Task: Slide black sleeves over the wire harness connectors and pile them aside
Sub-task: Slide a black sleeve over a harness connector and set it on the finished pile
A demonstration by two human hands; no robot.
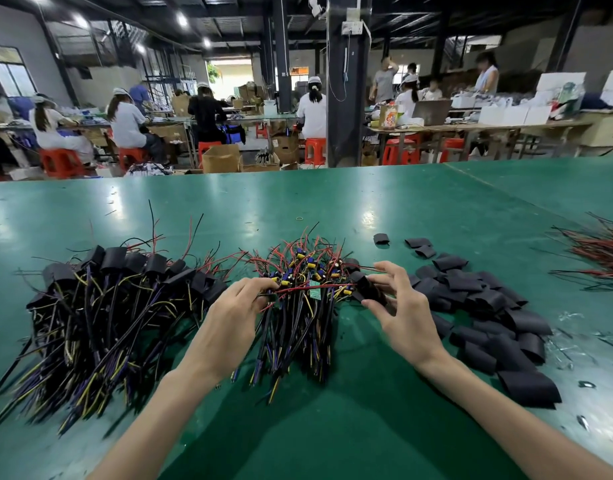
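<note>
Head camera: the right hand (407, 308) pinches a black sleeve (366, 285) between thumb and fingers, close beside the left hand (235, 310), which grips the harness wires (299, 318).

1 view: head-worn, wide-angle | faces forward and down over green table (419, 202) | tabletop close, workshop hall (249, 109) far behind

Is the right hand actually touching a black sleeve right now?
Touching. The head view shows the right hand pinching a black sleeve between thumb and fingers, right beside the wire bundle.
</note>
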